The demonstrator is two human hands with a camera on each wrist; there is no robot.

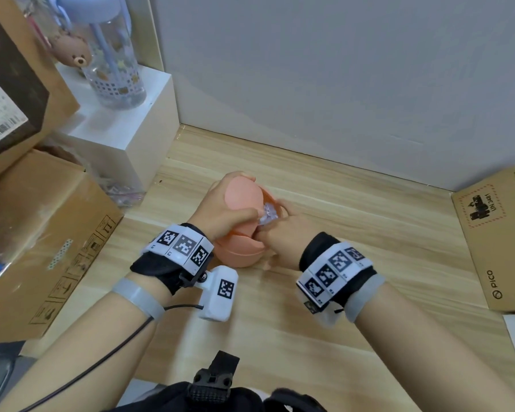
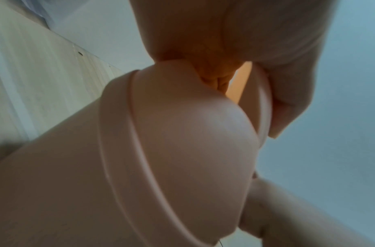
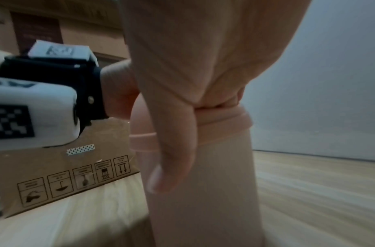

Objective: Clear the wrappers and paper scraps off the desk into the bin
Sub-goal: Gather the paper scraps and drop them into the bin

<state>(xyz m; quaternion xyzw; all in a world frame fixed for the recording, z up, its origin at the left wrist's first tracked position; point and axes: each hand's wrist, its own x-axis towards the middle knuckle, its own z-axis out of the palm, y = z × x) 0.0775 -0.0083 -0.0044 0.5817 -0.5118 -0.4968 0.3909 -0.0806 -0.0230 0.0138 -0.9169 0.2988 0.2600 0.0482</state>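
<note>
A small peach bin (image 1: 241, 251) with a domed swing lid (image 1: 242, 194) stands mid-desk. My left hand (image 1: 222, 208) grips the lid from the left, thumb across its front. A crumpled clear wrapper (image 1: 268, 216) sits at the bin's opening, pinched by my right hand (image 1: 281, 230), whose fingers curl over the rim. In the left wrist view the lid (image 2: 182, 133) fills the frame under my left hand (image 2: 224, 41). The right wrist view shows my right hand (image 3: 182, 66) hooked over the bin (image 3: 203, 200), with one finger down its outside; the wrapper is hidden there.
Cardboard boxes (image 1: 42, 233) are stacked at the left, with a white block (image 1: 125, 135) carrying a clear bottle (image 1: 113, 60) behind them. A flat brown box (image 1: 500, 233) lies at the right. A grey wall (image 1: 339, 69) closes the back of the wooden desk (image 1: 309, 337).
</note>
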